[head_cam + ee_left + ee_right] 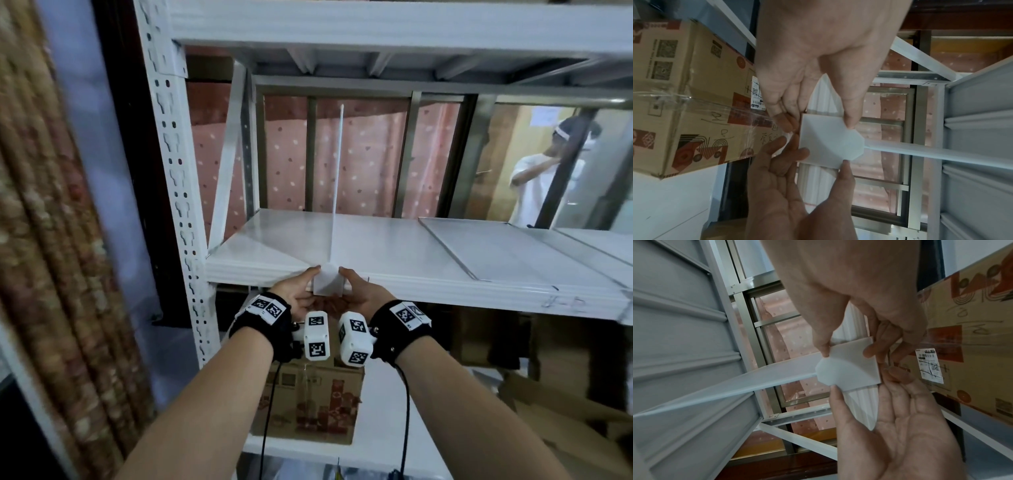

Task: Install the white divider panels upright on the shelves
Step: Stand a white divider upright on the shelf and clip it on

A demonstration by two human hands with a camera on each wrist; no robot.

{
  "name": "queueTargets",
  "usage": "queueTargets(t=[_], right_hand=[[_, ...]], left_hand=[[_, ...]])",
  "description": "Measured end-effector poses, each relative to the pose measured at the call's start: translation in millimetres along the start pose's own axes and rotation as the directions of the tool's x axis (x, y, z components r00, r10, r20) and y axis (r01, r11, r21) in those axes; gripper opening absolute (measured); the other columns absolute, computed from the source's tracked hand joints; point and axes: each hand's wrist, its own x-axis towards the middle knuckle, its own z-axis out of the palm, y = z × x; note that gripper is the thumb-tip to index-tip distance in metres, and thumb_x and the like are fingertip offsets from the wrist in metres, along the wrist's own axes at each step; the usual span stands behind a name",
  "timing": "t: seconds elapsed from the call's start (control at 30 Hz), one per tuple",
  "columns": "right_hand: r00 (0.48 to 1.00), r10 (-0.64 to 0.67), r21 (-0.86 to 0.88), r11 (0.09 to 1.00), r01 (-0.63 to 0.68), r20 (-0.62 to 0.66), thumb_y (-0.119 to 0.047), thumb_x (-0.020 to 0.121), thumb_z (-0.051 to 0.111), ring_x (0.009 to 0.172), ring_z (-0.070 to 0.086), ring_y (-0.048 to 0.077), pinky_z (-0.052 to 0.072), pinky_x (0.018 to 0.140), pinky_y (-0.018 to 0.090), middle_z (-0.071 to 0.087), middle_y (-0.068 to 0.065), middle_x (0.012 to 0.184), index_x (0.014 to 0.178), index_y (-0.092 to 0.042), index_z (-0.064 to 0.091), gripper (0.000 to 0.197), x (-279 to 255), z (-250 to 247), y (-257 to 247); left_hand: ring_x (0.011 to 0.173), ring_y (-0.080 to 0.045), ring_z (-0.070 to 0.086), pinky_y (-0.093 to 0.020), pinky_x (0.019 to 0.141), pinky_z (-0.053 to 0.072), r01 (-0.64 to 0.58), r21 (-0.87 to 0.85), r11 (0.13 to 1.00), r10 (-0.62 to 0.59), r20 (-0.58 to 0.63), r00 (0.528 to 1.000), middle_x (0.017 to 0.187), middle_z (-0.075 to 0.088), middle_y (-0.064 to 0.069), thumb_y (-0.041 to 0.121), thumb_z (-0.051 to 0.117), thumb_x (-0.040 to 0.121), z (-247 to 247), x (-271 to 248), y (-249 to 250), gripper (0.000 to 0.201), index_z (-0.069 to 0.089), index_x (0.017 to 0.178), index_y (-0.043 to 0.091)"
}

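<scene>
White metal shelving unit (178, 164), seen from the front; the middle shelf (394, 246) carries one white divider panel (337, 178) standing upright and edge-on to the viewer, its long axis running from the near edge of the shelf toward the far side, left of centre. A further flat panel (507, 246) lies on the shelf to the right, well apart. A printed cardboard box (308, 404) sits on the shelf below.

At the near end of the divider, a white front clip plate (828, 142) hangs over the shelf lip. The left hand (297, 291) pinches the plate's left edge, thumb on the front top corner and fingers (785, 120) curled behind. The right hand (368, 291) mirrors this on the right edge, thumb at the upper corner and fingertips (871, 352) bent against the plate. Both hands are equally near; the plate lies directly between them, touching both.

Judgement: the panel appears nearly seated, and the next move likely turns on pressing the plate squarely along the divider's long axis so the panel stays vertical; uneven pressure from either hand could tilt it.
</scene>
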Motion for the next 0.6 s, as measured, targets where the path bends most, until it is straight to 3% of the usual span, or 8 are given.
queueTargets(t=[0.13,0.23,0.3,0.37,0.5,0.6], right_hand=[[0.999,-0.033,-0.001,0.999,0.033,-0.010,-0.038,0.084,0.071,0.091,0.061,0.033,0.051,0.093,0.038,0.064,0.023,0.098,0.112,0.007,0.059,0.054,-6.8,-17.0,-7.6],[0.999,-0.038,-0.012,0.999,0.038,-0.013,-0.039,0.086,0.070,0.087,0.062,0.032,0.052,0.092,0.039,0.064,0.021,0.096,0.101,0.007,0.060,0.049,-9.8,-35.4,-14.7],[0.999,-0.033,-0.036,0.999,0.032,-0.023,-0.037,0.088,0.067,0.078,0.061,0.030,0.054,0.079,0.037,0.064,0.020,0.088,0.092,0.005,0.059,0.043,-14.1,-44.1,-19.9],[0.998,-0.038,-0.072,0.997,0.034,-0.048,-0.039,0.088,0.067,0.072,0.060,0.029,0.052,0.065,0.035,0.063,0.020,0.087,0.095,0.005,0.059,0.045,-16.7,-51.2,-25.1],[0.996,-0.011,-0.043,0.999,0.008,-0.088,-0.039,0.082,0.074,0.076,0.063,0.032,0.055,0.072,0.040,0.063,0.021,0.090,0.109,0.006,0.058,0.054,-11.9,-60.3,-29.3],[0.999,0.018,-0.011,1.000,-0.019,-0.043,-0.037,0.084,0.073,0.075,0.061,0.033,0.055,0.074,0.042,0.062,0.022,0.087,0.105,0.008,0.058,0.052,-12.0,-63.8,-32.4]], left_hand=[[0.074,-0.021,0.056,-0.034,0.061,0.048,0.005,0.020,1.000,-0.006,0.014,1.000,0.085,0.056,-0.012,0.042,0.067,0.087,16.6,-4.5,-2.7,0.037,0.049,0.098,0.010],[0.076,-0.021,0.057,-0.034,0.059,0.048,0.000,0.016,1.000,0.000,0.029,1.000,0.088,0.058,-0.013,0.040,0.067,0.087,35.1,-6.8,-7.3,0.039,0.050,0.107,0.012],[0.074,-0.021,0.057,-0.034,0.057,0.048,-0.007,0.014,1.000,0.007,0.033,0.999,0.086,0.057,-0.013,0.039,0.067,0.088,46.2,-9.7,-10.0,0.040,0.050,0.110,0.012],[0.073,-0.021,0.056,-0.034,0.057,0.047,-0.002,0.010,1.000,0.002,0.039,0.999,0.085,0.056,-0.012,0.039,0.067,0.088,55.9,-11.8,-12.0,0.042,0.050,0.114,0.010],[0.072,-0.021,0.056,-0.035,0.058,0.048,0.008,0.002,1.000,-0.008,0.044,0.999,0.086,0.056,-0.011,0.040,0.066,0.088,67.2,-15.9,-13.5,0.044,0.051,0.116,0.009],[0.072,-0.021,0.056,-0.035,0.056,0.048,0.002,0.005,1.000,-0.002,0.031,1.000,0.087,0.056,-0.011,0.040,0.067,0.088,68.7,-14.1,-14.1,0.054,0.050,0.126,0.006]])
